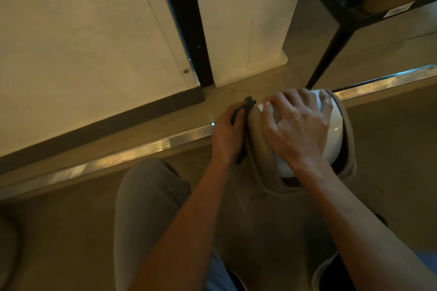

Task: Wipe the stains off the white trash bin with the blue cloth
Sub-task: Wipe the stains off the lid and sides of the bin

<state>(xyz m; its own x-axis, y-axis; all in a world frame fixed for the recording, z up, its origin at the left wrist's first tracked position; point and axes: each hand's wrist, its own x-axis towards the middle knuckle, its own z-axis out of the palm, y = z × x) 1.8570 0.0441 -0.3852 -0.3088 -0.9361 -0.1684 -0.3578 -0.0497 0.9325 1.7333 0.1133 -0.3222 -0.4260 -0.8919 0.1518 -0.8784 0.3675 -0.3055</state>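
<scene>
The white trash bin (337, 127) stands on the floor between my knees, seen from above, with its rounded lid facing me. My right hand (295, 125) lies on top of the lid with fingers spread and bent over it. My left hand (224, 134) holds the dark-looking blue cloth (246, 107) flat against the bin's left side wall (259, 139). Most of the cloth is hidden between my palm and the bin. Any stains are not discernible in the dim light.
A white wall and door panels (94, 30) rise just beyond, with a dark gap (186, 26). A metal floor strip (132, 158) runs diagonally past the bin. A black rack leg (331, 47) stands at the back right. My trouser leg (146, 215) is at lower left.
</scene>
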